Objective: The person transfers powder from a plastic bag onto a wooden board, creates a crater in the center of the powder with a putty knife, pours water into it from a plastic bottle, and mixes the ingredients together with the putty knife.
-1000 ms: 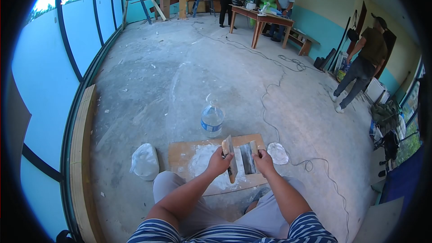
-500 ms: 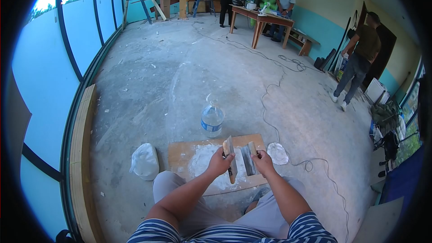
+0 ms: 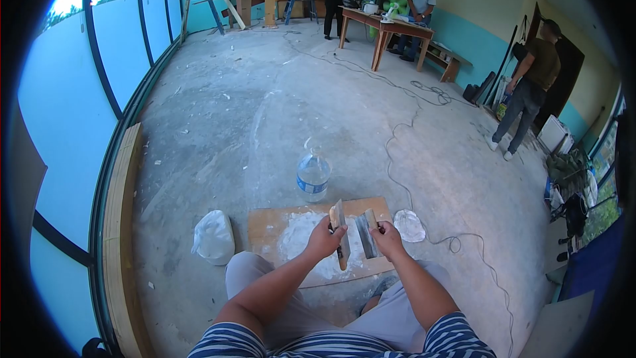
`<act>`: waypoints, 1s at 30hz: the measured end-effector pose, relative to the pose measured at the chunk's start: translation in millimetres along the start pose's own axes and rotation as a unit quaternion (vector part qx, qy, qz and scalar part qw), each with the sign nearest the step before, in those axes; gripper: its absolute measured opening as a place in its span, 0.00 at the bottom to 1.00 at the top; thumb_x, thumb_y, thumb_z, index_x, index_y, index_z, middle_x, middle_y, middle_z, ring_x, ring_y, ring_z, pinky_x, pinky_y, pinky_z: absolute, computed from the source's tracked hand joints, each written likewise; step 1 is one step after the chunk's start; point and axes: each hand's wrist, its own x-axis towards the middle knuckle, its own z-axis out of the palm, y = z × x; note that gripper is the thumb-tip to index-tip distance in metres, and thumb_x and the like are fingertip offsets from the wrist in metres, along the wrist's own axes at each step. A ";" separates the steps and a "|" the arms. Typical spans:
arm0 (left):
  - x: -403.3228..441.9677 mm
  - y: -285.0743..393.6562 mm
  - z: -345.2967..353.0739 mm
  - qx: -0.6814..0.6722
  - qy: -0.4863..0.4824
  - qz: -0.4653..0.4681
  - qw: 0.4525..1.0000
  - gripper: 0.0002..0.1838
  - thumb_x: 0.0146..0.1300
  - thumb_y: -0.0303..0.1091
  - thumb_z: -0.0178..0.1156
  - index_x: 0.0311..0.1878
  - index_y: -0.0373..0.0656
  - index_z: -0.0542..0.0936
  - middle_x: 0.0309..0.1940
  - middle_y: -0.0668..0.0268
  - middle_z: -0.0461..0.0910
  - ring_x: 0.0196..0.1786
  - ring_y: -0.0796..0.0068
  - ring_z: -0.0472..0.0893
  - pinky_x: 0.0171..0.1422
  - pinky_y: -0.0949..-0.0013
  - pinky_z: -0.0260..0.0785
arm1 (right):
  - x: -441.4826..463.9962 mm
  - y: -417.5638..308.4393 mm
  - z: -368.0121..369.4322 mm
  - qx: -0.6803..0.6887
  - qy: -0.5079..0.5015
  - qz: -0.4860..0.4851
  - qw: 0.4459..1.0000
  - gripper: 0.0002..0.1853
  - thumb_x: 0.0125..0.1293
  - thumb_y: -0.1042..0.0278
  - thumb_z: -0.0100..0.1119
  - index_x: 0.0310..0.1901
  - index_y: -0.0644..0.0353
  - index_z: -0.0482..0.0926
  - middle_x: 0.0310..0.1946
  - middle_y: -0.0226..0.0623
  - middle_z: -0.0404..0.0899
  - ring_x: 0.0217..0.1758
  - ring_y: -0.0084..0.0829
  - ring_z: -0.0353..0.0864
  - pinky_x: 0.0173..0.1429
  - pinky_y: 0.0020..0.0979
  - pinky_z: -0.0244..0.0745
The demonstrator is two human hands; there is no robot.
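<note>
My left hand is wrapped round a wide putty knife with a wooden back, held on edge. In my right hand is a second putty knife, its metal blade facing the first. The two blades are close together but apart. Beneath them, a brown board lies on the floor between my legs, with white powder spread over its middle. Just beyond the board stands a large clear plastic bottle with a blue label.
A white bag sits left of the board, and a round whitish item lies to its right. A grey cable winds across the floor. Timber runs along the windows. Several people stand farther off, near a wooden table and the right wall.
Both hands keep their grip on the putty knives and have barely moved. The person at the right has shifted an arm slightly.
</note>
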 end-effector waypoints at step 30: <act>-2.5 4.3 -0.5 0.004 0.005 0.005 1.000 0.26 0.65 0.46 0.65 0.57 0.36 0.75 0.46 0.48 0.83 0.50 0.51 0.83 0.55 0.57 0.73 | 0.4 4.8 4.7 -0.008 0.007 -0.024 1.000 0.19 0.64 0.59 0.66 0.48 0.66 0.81 0.34 0.36 0.83 0.35 0.27 0.80 0.43 0.30 0.75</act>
